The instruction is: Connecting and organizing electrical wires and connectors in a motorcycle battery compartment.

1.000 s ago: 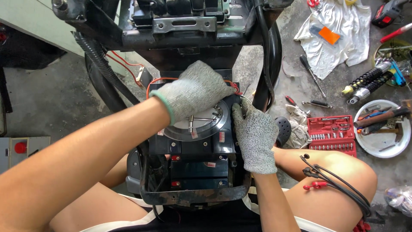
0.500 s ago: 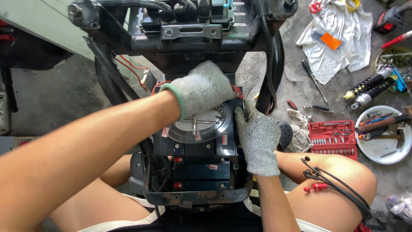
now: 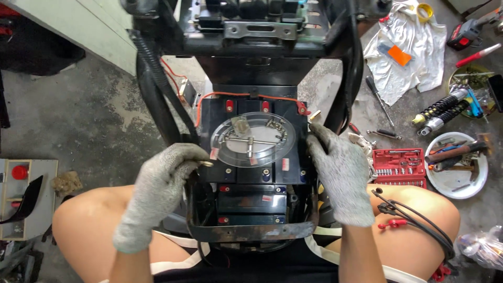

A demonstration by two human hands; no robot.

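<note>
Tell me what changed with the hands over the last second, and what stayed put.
The left hand lifted off the clear round lid and drew back to the left side of the black battery pack, pinching something small I cannot identify. The right hand slid a little down the pack's right edge. The lid with loose hardware on it, the red socket set and the white plate stayed put.

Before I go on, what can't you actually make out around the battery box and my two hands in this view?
- Left hand: fingertips curl behind the battery box edge; whatever they pinch is too small to tell.
- Right hand: palm side is hidden.
- Clear round lid: the small metal parts on it are too small to identify.
- Box bottom: covered by the rusty strap.
</note>
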